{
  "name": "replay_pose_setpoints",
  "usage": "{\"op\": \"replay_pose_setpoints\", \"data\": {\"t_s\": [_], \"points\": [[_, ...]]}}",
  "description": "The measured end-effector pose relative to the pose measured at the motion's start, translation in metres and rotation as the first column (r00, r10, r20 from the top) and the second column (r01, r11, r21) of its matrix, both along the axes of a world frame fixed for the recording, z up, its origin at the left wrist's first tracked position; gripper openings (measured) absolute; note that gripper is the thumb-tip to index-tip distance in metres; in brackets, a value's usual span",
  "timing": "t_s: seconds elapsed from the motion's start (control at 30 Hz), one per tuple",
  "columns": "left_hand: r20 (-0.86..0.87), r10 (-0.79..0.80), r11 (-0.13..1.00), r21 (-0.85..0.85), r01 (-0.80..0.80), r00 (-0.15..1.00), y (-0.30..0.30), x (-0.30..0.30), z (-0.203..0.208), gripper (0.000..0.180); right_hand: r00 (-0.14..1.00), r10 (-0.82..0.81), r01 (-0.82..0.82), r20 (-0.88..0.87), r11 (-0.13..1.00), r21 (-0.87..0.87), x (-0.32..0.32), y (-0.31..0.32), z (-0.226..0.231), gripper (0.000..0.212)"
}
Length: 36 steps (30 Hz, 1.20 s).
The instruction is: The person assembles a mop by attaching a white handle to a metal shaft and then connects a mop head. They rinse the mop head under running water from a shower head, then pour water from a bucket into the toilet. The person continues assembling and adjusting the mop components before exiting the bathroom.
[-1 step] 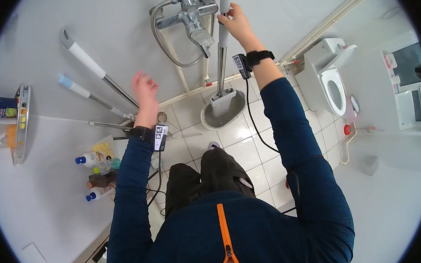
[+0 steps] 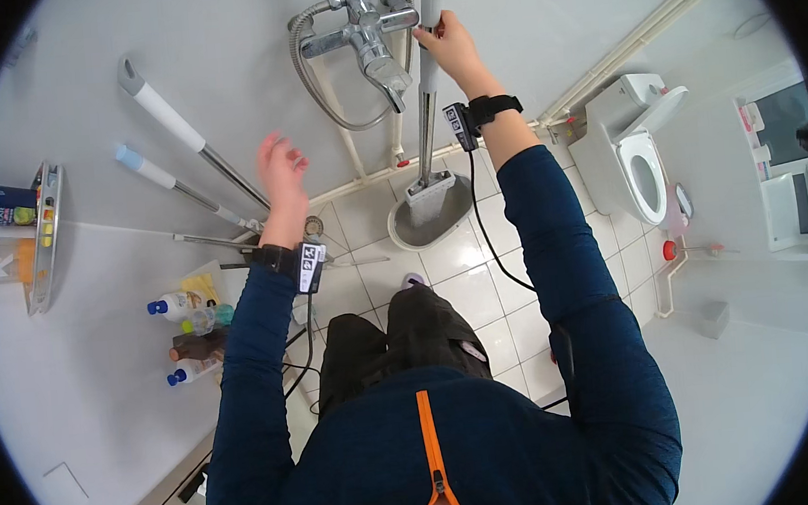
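Note:
My right hand (image 2: 451, 47) is raised and closed around the upright pole of a flat mop (image 2: 426, 103). The mop's pale head (image 2: 428, 194) stands down in a grey bucket (image 2: 406, 238) on the floor. My left hand (image 2: 282, 172) is held up in the air with its fingers loosely apart, and nothing is in it. It is nearest to a long white-handled pole (image 2: 168, 114) leaning at the left wall. The chrome shower mixer tap (image 2: 363, 37), with its curved hose, sits on the wall between my hands.
A toilet (image 2: 643, 172) with raised lid stands at the right. Several bottles (image 2: 178, 303) stand at the left, below a wall shelf (image 2: 45, 238). A shorter pole with a light-blue end (image 2: 144, 166) leans nearby. A pipe (image 2: 688, 7) runs along the wall.
My right hand has shifted very slightly down and left, still on the mop pole. Otherwise the scene looks the same.

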<state>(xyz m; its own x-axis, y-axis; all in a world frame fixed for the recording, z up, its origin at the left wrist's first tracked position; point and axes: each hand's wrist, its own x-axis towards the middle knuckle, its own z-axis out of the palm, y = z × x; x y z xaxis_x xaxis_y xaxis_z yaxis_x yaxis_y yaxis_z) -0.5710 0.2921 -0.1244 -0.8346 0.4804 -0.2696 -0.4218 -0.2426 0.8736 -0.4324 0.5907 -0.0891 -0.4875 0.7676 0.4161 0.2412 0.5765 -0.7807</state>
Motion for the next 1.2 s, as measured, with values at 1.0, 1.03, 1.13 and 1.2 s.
{"op": "replay_pose_setpoints", "data": {"t_s": [1.0,1.03,1.13,1.2], "points": [[-0.361,0.191,0.941,0.333,-0.064,0.913,-0.196,-0.075,0.175,0.039,0.917,-0.16,-0.082,-0.365,0.82,-0.567,-0.036,-0.186,0.006,0.018],[-0.353,0.212,0.941,0.326,-0.092,0.911,-0.207,-0.075,0.17,0.039,0.858,-0.317,0.015,-0.404,0.801,-0.598,-0.029,-0.177,0.001,0.017],[-0.319,0.282,0.931,0.32,-0.178,0.905,-0.229,-0.076,0.16,0.039,0.841,-0.36,0.038,-0.403,0.783,-0.621,-0.011,-0.15,-0.009,0.022],[-0.294,0.332,0.913,0.337,-0.228,0.896,-0.237,-0.076,0.155,0.04,0.84,-0.318,-0.051,-0.44,0.761,-0.647,-0.004,-0.14,-0.011,0.026]]}}
